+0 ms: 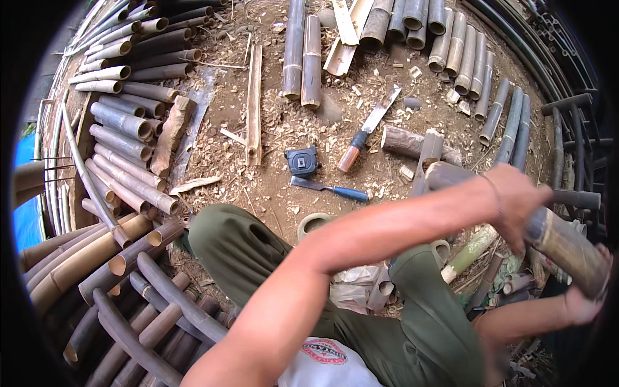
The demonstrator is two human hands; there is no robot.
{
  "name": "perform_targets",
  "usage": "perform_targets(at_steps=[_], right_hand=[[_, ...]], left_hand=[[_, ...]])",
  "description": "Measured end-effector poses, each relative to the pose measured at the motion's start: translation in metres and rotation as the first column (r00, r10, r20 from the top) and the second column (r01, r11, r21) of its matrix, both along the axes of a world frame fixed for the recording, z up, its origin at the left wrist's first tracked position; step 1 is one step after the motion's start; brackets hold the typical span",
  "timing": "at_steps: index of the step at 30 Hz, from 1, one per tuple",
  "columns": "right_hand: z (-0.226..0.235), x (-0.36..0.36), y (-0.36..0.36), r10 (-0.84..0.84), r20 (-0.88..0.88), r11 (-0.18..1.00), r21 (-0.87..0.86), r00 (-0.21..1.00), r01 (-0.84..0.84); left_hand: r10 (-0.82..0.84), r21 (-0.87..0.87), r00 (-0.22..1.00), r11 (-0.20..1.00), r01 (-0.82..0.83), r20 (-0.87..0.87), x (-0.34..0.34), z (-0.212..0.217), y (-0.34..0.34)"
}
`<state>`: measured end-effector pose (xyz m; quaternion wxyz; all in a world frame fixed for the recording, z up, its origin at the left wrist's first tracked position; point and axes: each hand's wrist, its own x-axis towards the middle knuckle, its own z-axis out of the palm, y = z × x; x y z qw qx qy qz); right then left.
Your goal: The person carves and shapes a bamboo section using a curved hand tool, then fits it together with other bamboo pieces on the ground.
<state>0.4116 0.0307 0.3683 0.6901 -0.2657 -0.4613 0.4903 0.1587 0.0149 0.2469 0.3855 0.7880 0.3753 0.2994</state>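
- Left hand (516, 203): reaches across the body to the person's right side; fingers closed round a dark bamboo pole (561, 242), gripping it from above.
- Right hand (583, 300): at the far right edge of the view; partly blurred and cut by the rim; it appears closed on the lower end of the same pole, though the fingers cannot be made out clearly.
- Bamboo pole: lies slanted at the right of the view, held off the ground between both hands; its upper end points toward the middle of the yard.
- Ground ahead of the knees: bare earth strewn with wood shavings; a black tape measure (302, 160) sits near the centre; a blue-handled knife (329, 188) lies just below it; a large chopping blade (369, 129) with a brown and blue handle lies to the right of the tape measure, apart from both.
- A short log (403, 142) lies just right of the chopping blade.
- Left side: a stack of cut bamboo sections (122, 148), open ends facing the middle; top: more bamboo lengths (412, 26) lying side by side.
- The person wears green trousers (238, 248); seated or crouching.
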Motion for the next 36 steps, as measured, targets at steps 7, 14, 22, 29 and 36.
perform_targets(at_steps=[7,14,22,29,36], right_hand=[[-0.267,0.012,-0.011,0.200,0.800,0.933,-0.333,0.565,0.140],[-0.416,0.140,-0.239,0.220,0.942,0.840,-0.050,-0.254,0.541],[-0.447,0.055,-0.197,0.335,0.937,0.764,-0.206,-0.103,0.611],[-0.435,0.047,-0.165,0.376,0.913,0.809,-0.240,-0.158,0.537],[-0.418,0.187,-0.256,0.032,0.999,0.781,0.000,-0.041,0.624]], left_hand=[[0.860,-0.498,0.510,0.447,-0.743,0.011,-0.163,-0.181,-0.040],[0.856,0.221,-0.103,0.014,-0.975,-0.506,-0.306,-0.241,-0.073],[0.734,0.146,0.467,0.599,-0.787,-0.493,-0.131,-0.246,-0.049],[0.279,-0.631,0.867,0.599,-0.494,-0.413,0.022,-0.273,-0.081],[0.376,-0.891,0.905,0.314,-0.328,-0.200,0.096,-0.281,-0.165]])
